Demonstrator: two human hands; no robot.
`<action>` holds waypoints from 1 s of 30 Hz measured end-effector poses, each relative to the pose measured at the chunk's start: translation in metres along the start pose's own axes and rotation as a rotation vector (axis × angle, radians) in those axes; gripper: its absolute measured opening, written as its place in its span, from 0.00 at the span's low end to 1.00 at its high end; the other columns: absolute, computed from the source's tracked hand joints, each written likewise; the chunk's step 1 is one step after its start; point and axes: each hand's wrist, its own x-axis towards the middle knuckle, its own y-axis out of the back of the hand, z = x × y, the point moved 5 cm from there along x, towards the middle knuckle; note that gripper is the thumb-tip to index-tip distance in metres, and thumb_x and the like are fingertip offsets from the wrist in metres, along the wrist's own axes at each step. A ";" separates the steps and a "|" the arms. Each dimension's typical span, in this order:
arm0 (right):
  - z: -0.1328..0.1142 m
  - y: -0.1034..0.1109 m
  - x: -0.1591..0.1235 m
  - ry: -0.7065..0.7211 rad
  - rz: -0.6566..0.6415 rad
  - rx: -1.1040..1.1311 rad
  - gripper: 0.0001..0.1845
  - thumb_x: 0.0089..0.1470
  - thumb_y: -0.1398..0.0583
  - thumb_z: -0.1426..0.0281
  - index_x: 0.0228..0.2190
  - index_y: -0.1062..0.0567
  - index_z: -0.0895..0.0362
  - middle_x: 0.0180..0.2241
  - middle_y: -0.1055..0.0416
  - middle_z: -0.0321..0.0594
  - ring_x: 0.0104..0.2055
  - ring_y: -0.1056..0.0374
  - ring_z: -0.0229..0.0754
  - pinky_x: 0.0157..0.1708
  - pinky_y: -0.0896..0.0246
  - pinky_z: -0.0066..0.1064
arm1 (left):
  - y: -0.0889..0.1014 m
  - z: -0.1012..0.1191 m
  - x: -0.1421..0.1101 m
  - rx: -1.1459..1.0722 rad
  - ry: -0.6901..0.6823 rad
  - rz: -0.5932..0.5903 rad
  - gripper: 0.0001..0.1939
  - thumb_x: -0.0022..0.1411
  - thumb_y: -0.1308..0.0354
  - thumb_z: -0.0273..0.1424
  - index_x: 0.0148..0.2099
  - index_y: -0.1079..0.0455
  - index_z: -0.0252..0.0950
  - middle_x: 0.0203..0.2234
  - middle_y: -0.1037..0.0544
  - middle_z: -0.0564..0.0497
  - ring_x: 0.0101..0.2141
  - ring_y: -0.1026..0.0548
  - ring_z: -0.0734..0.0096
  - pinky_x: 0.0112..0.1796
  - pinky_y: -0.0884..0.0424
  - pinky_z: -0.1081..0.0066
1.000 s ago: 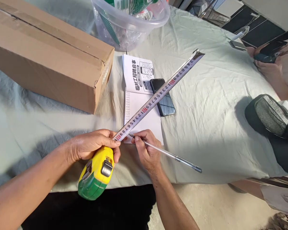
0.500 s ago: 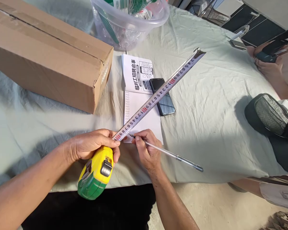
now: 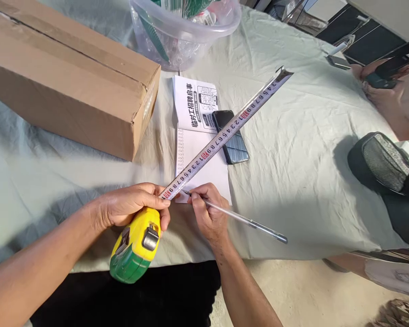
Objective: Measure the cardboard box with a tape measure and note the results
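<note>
My left hand [image 3: 136,205] is closed on a yellow and green tape measure [image 3: 135,247], the thumb pressing on the blade near the 30 mark. The blade [image 3: 221,141] runs out diagonally up to the right, over the notebook and the phone. In my right hand [image 3: 209,211] a clear pen [image 3: 247,221] is pinched, its tip beside the blade's lower edge close to my left fingers. Under both lies an open notebook [image 3: 202,150] with a printed upper page and a blank lower page. A black smartphone [image 3: 236,147] rests on its right side, partly hidden by the blade.
A cardboard box [image 3: 75,77] stands at the left on the cloth-covered table [image 3: 279,181]. Behind the notebook is a clear plastic tub [image 3: 187,34] with packages in it. A black, mesh-fronted object [image 3: 383,161] sits at the right, near another person's hands [image 3: 385,97] holding a dark device.
Almost nothing differs. Both hands keep their grips and place; the view has shifted very slightly.
</note>
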 end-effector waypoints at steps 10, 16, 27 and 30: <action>0.004 -0.001 -0.001 -0.010 0.039 0.006 0.07 0.59 0.47 0.71 0.29 0.32 0.53 0.25 0.28 0.33 0.29 0.31 0.40 0.30 0.38 0.30 | -0.001 0.001 0.000 0.010 -0.021 -0.003 0.19 0.58 0.42 0.29 0.52 0.33 0.30 0.22 0.24 0.45 0.22 0.28 0.68 0.25 0.32 0.73; 0.002 0.000 0.000 -0.021 0.035 0.016 0.08 0.58 0.47 0.72 0.27 0.33 0.53 0.24 0.30 0.33 0.28 0.33 0.39 0.29 0.39 0.31 | -0.001 0.001 0.000 0.027 -0.034 -0.004 0.18 0.59 0.43 0.29 0.51 0.33 0.29 0.22 0.24 0.45 0.22 0.29 0.70 0.24 0.33 0.74; 0.010 0.005 -0.004 -0.061 0.131 0.230 0.07 0.60 0.46 0.70 0.31 0.29 0.54 0.25 0.30 0.33 0.27 0.33 0.38 0.29 0.37 0.30 | -0.001 0.001 0.000 0.014 -0.035 -0.003 0.14 0.58 0.42 0.29 0.47 0.35 0.31 0.22 0.24 0.46 0.22 0.28 0.69 0.25 0.31 0.72; 0.014 0.008 -0.002 -0.080 0.257 0.224 0.07 0.61 0.45 0.69 0.40 0.28 0.54 0.32 0.27 0.36 0.33 0.30 0.39 0.35 0.34 0.32 | -0.001 0.000 -0.001 0.006 -0.051 -0.008 0.15 0.58 0.42 0.29 0.47 0.33 0.31 0.22 0.24 0.47 0.23 0.28 0.68 0.26 0.32 0.72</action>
